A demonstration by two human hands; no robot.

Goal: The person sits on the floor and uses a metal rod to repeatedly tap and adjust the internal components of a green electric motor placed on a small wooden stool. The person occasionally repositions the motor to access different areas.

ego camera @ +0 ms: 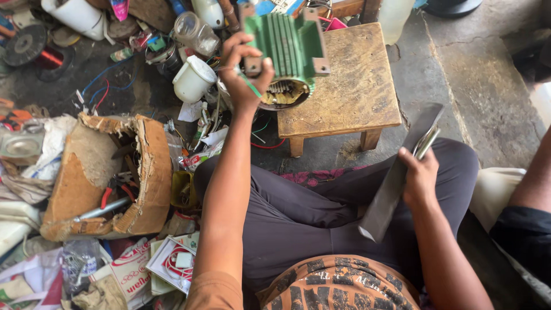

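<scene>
Head view. Person sat cross-legged on the floor in dark trousers, camera looking down over the lap.

Left hand (245, 72) was stretched far out, fingers and thumb wrapped closed around one edge of a green finned motor housing (287, 51). Housing was tipped, its far end over the far left corner of a low wooden stool (350, 86), its open near end overhanging the stool's left edge; copper-coloured windings (282, 92) showed inside the opening. Whether the housing rested on the stool or was carried wholly by the hand could not be told.

Right hand (420, 178) sat near the right knee, closed around a long flat grey strip (396, 178) together with a small shiny metal tool (427, 142) pressed against it. Strip ran on a slant from far right down to the lap, its near end over the thigh. The kind of tool was too small to make out.

Left of the legs: a torn cardboard box (146, 172) holding red-handled pliers (107, 198) and other tools. Beyond it, a white plastic jug (193, 78), a clear jar (195, 31), loose coloured wires (106, 86) and a spool of reddish wire (49, 57) lay on the dark floor. Near left, papers and a small open white box (175, 261).

At the right edge, another person's arm (531, 183) and dark sleeve, well apart from both hands.
</scene>
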